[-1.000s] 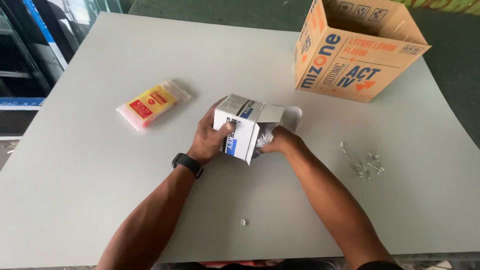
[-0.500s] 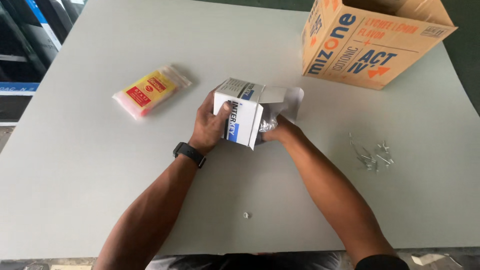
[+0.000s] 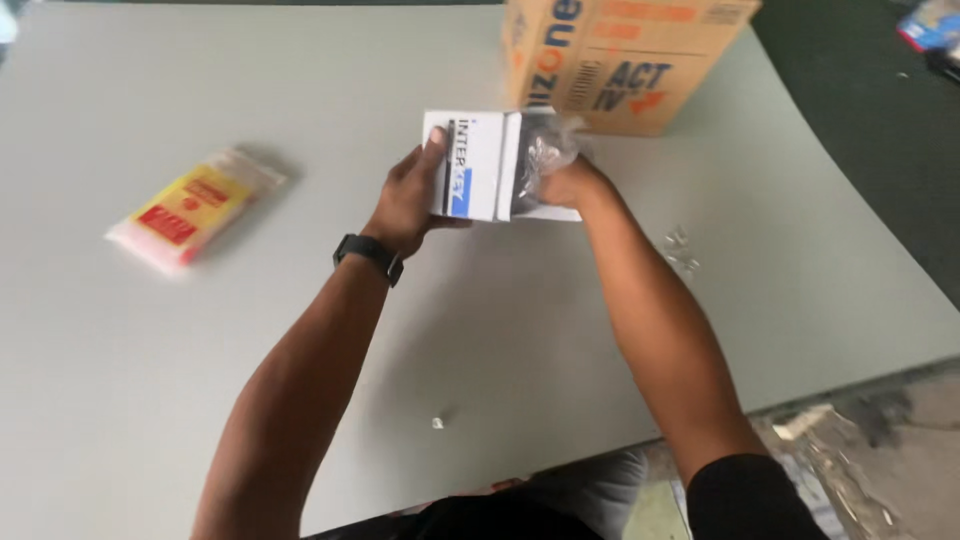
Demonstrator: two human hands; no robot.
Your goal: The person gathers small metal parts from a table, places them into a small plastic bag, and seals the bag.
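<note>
My left hand (image 3: 408,195) grips a small white box with blue and black print (image 3: 475,165), holding it above the grey table (image 3: 150,380). My right hand (image 3: 560,185) is at the box's open right end, closed on a clear plastic bag with a dark item inside (image 3: 545,155) that sits partly in the opening. A black watch is on my left wrist (image 3: 368,255).
An orange and white cardboard carton (image 3: 620,60) stands at the back, just behind the box. A red and yellow packet in clear wrap (image 3: 190,210) lies at the left. Several small metal screws (image 3: 680,250) lie right of my right arm. One tiny part (image 3: 437,423) rests near the table's front edge.
The box has turned so its printed face points at me, and both hands hold it a little higher. The view has swung left and closer; the carton now sits right behind the box.
</note>
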